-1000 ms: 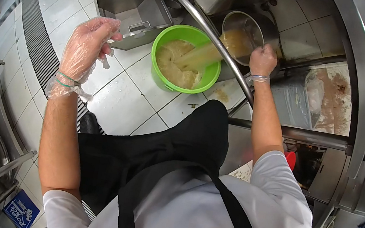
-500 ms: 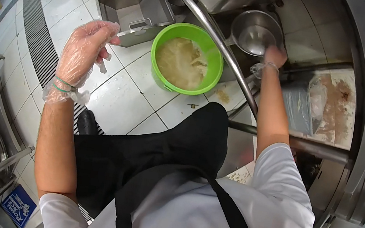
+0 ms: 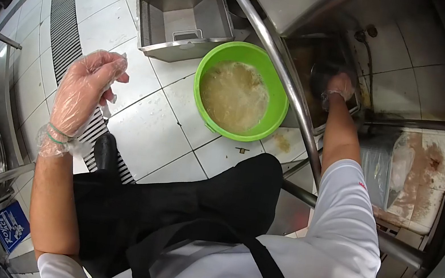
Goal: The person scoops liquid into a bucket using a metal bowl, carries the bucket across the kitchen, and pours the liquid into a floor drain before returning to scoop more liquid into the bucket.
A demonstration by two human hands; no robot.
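My right hand point(image 3: 341, 86), in a clear plastic glove, grips the rim of a round metal pot point(image 3: 319, 77). That pot is in shadow, low inside a dark basin point(image 3: 304, 52) beyond the steel rail; its contents cannot be made out. To the left, my gloved left hand point(image 3: 81, 93) hangs in the air with loosely bent fingers and holds nothing. A green band circles its wrist. Between my hands, a green tub point(image 3: 203, 114) with cloudy, foamy, tan liquid stands on the tiled floor.
Behind the tub sits a rectangular metal bin point(image 3: 153, 25) with wire handles. A curved steel rail point(image 3: 273, 49) passes between the tub and my right arm. A striped floor drain point(image 3: 67, 12) runs along the left. A plastic-wrapped container point(image 3: 376, 170) lies at right.
My right hand has lowered the pot deeper into the dark basin, where its pale interior no longer shows. My left hand remains raised. The camera view has shifted slightly.
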